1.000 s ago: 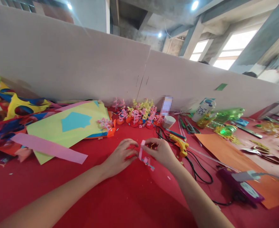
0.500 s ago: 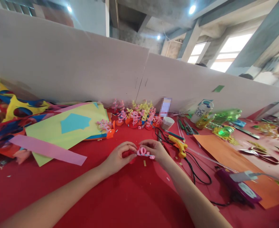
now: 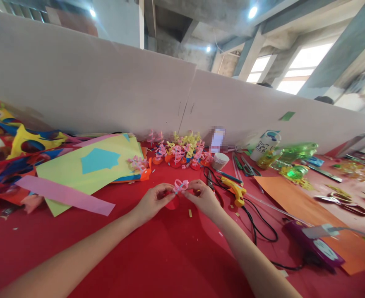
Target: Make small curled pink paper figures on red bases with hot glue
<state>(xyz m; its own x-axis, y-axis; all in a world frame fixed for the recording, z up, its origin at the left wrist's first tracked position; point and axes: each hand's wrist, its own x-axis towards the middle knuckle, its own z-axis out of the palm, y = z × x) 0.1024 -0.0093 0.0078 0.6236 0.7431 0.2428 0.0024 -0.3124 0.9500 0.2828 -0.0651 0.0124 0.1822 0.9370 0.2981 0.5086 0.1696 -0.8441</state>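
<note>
Between my two hands is a pink curled paper strip (image 3: 181,184) with a bit of light blue at its lower edge. My left hand (image 3: 155,200) pinches its left end, thumb against fingers. The fingertips of my right hand (image 3: 205,200) are closed on the right end. A red rounded piece (image 3: 173,203) shows just under my left fingertips; whether it is joined to the strip I cannot tell. Beyond my hands stands a cluster of finished-looking pink and yellow curly pieces (image 3: 178,154) on red-orange bases.
Yellow-green foam sheets (image 3: 61,169) and a pink strip (image 3: 64,195) lie left. To the right are a yellow glue gun (image 3: 237,191), its black cable, a white cup (image 3: 220,160), scissors (image 3: 337,200), an orange sheet (image 3: 288,203) and a purple power strip (image 3: 317,248). A white partition stands behind.
The pink strip has been raised and shifted slightly left, its curls now facing upward. My right fingers have moved from behind the strip to its right end.
</note>
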